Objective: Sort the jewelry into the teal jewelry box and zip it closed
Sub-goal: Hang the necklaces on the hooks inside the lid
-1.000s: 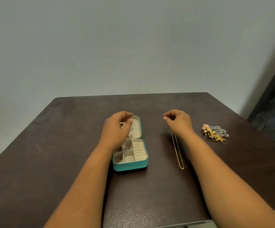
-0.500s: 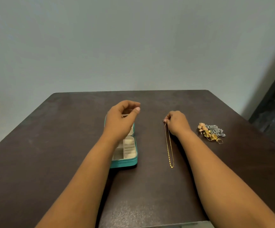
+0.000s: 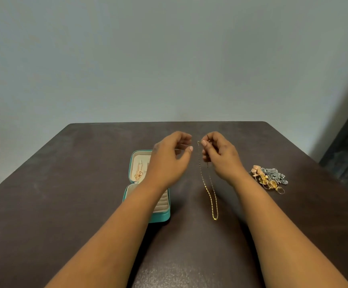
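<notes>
- Head view: our right hand (image 3: 220, 156) pinched the top of the gold chain (image 3: 209, 190) between thumb and fingertips, clamped on it near the clasp end.
- The chain hung from that pinch towards us in a narrow doubled loop. Its long axis ran near to far, and its low end looked to be at or just above the counter (image 3: 65, 204); we could not tell whether it touched.
- Our left hand (image 3: 169, 161) hovered just left of the chain's top, fingers loosely curled and apart, holding nothing.
- The box (image 3: 146, 186) lay open to the left of the chain, its lid half farther off and its tray half nearer us, partly under our left forearm.
- A small gold-coloured piece already sat in the lid half.
- So the chain had to travel leftward from the right hand's pinch, and the left hand was the nearer one to the box.
- We judged that the left hand would take the free part of the chain, to guide it in without tangling.
- The pile (image 3: 269, 178) of remaining jewelry lay to the right of our right wrist, well apart from the box.
</notes>
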